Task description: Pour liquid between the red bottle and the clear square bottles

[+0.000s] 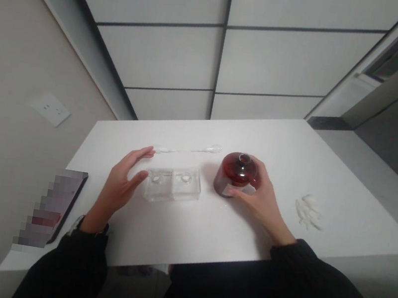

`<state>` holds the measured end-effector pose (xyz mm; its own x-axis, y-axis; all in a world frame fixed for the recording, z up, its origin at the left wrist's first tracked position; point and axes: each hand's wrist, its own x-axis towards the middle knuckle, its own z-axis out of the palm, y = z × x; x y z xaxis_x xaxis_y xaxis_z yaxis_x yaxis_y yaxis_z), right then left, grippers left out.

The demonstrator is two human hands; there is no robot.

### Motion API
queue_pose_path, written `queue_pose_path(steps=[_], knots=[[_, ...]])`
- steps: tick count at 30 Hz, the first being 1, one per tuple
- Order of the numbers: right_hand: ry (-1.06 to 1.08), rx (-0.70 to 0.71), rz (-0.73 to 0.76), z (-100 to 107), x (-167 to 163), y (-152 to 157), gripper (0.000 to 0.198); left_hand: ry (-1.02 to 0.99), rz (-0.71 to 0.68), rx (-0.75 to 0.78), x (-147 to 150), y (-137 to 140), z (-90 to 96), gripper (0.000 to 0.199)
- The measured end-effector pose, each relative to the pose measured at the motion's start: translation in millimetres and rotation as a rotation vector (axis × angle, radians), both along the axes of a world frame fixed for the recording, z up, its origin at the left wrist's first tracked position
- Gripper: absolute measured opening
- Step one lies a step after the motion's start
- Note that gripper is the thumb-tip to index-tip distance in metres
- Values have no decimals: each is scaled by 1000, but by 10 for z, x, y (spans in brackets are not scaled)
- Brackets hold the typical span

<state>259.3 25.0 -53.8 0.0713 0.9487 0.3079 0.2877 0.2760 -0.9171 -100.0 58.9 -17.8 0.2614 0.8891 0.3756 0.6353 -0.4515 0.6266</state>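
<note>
My right hand (261,196) is wrapped round a dark red glass bottle (231,172) with a short open neck and a pale label, upright at the table's middle right. To the left of the bottle lies a clear plastic box (173,190) in two halves, each with a small round ring shape in it. My left hand (125,175) is at the box's left side, thumb and fingers apart, holding nothing. Its thumb tip is close to the box's corner; I cannot tell whether they touch. Behind the box lies a clear plastic dropper (204,149).
On the white table (185,237), a crumpled whitish clump (309,212) lies at the right. A tablet-like device (56,207), its screen blurred out, rests at the left edge. A wall socket (52,109) is at the left, and panelled white doors (175,59) stand behind the table.
</note>
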Motion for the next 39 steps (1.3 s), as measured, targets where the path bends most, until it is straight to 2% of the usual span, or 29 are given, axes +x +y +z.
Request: queue_pose_path(steps=[2, 6, 8, 11, 14, 16, 19, 22, 24, 27, 30, 34, 39], knots=[[-18, 52, 3, -15, 67, -26, 96, -88, 10, -8, -6, 14, -67, 81], [-169, 91, -123, 20, 337, 34, 53, -241, 42, -58, -20, 32, -152, 76], [-271, 72, -128, 72, 473, 143, 42, -297, 69, -82, -19, 43, -167, 76], [-411, 60, -6, 141, 562, 354, 43, -357, 120, -108, -3, 61, -165, 78], [-523, 60, 161, 157, 511, 527, 48, -383, 153, -108, 20, 76, -155, 79], [-569, 48, 230, 137, 461, 588, 41, -383, 170, -108, 32, 79, -149, 79], [-589, 35, 237, 108, 458, 600, 27, -375, 202, -112, 45, 70, -136, 76], [-536, 44, 190, 173, 541, 538, 18, -365, 218, -113, 54, 54, -116, 75], [-462, 67, 121, 300, 574, 463, 15, -363, 221, -113, 56, 46, -107, 75], [-138, 154, 28, 557, 479, 310, 26, -336, 219, -116, 46, 43, -113, 73], [211, 237, 17, 724, 229, 159, 27, -273, 215, -119, 27, 48, -136, 73], [299, 237, -28, 675, -50, 84, 21, -244, 214, -120, 20, 49, -149, 75], [324, 255, -52, 540, -105, 118, 18, -215, 208, -111, 37, 23, -115, 72]])
